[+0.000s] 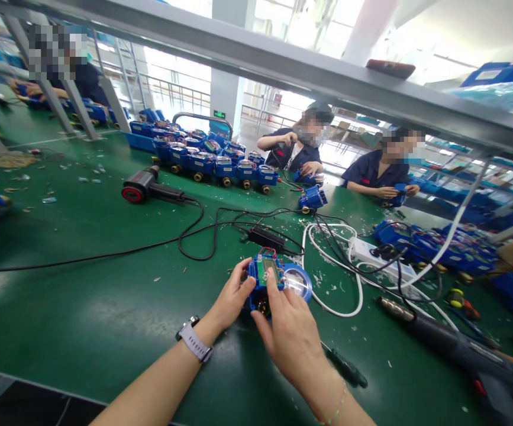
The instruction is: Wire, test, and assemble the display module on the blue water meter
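Observation:
A blue meter [252, 285] with a brass part inside sits in front of me on the green table. On top of it is a green circuit board [267, 270] with a small grey display and red wires. My left hand [232, 296] grips the meter's left side, thumb near the board's edge. Against the board's face presses the index finger of my right hand [289, 325]; its thumb lies low at the meter's front and the other fingers curl at its right side. A round clear lid with a blue rim [298, 283] sticks out to the right, partly behind my fingers.
A heat gun [143, 184] lies at left, a larger one [460, 349] at right. A screwdriver [347, 365] is beside my right wrist. Cables and a white power strip [380, 259] spread at right. Blue meters [212, 160] fill the back. Co-workers sit across under a metal beam [256, 50].

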`<state>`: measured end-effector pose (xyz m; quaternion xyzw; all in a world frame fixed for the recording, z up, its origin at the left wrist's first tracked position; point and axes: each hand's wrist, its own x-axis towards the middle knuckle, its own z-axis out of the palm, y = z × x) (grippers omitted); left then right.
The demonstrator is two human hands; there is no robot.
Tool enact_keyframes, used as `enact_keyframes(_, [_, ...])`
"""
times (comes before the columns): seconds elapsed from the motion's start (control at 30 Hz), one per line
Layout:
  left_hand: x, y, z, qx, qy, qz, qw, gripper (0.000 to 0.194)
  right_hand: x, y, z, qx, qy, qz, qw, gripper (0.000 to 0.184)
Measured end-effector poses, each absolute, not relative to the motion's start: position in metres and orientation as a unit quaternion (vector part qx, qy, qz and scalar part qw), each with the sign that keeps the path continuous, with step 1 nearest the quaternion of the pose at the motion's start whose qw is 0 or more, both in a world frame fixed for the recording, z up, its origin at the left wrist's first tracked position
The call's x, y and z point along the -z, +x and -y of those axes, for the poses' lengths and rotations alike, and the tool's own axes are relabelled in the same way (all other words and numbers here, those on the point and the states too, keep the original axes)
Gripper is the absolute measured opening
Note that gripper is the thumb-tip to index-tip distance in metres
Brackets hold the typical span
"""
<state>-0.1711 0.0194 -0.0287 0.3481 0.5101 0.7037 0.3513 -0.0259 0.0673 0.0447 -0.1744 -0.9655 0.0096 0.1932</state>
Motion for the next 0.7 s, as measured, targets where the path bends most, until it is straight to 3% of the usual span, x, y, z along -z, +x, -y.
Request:
enact_keyframes(0.1, [0.027, -0.172, -0.020, -0.701, 0.341, -0.524, 0.344, 0.063, -0.052, -0.011, -0.070, -0.070, -0.156, 0.970, 0.172, 0.074])
enact_keyframes(0.17, [0.027, -0.174, -0.020, -0.695, 0.339, -0.533, 0.342, 0.056, -0.059, -0.002, -0.079, -0.134, -0.137, 0.964, 0.184, 0.058])
enact_keyframes(0.27, [0.029, -0.176, -0.021, -0.684, 0.340, -0.543, 0.350, 0.051, -0.066, 0.005, -0.107, -0.249, -0.173, 0.907, 0.292, 0.030])
enact_keyframes(0.33, [0.029, -0.176, -0.021, -0.676, 0.344, -0.555, 0.342, 0.049, -0.064, 0.003, -0.134, -0.343, -0.242, 0.843, 0.338, 0.026])
enact_keyframes(0.47, [0.024, -0.176, -0.024, -0.666, 0.351, -0.576, 0.319, 0.047, -0.047, -0.008, -0.177, -0.500, -0.252, 0.803, 0.206, 0.051])
enact_keyframes(0.7, [0.029, -0.194, -0.021, -0.628, 0.322, -0.643, 0.296, 0.060, -0.041, -0.005, -0.180, -0.578, -0.207, 0.787, 0.059, 0.057])
